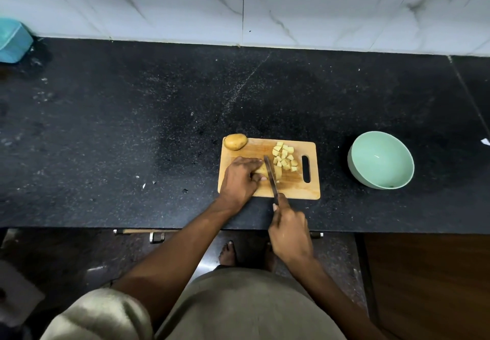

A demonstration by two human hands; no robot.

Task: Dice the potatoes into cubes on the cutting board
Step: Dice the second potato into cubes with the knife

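A wooden cutting board [291, 189] lies on the black counter. A whole unpeeled potato [235, 142] sits at its far left corner. Several potato cubes [285, 156] are piled toward the board's handle slot. My left hand [242, 177] grips a partly cut potato piece [261, 171] in the board's middle. My right hand [290, 231] holds the handle of a knife [271, 175], whose blade runs across the potato piece just right of my left fingers. A cut slice lies right of the blade.
A mint green bowl [381, 159] stands on the counter to the right of the board. A teal object [13, 41] sits at the far left by the marble wall. The counter's front edge runs just below my right hand.
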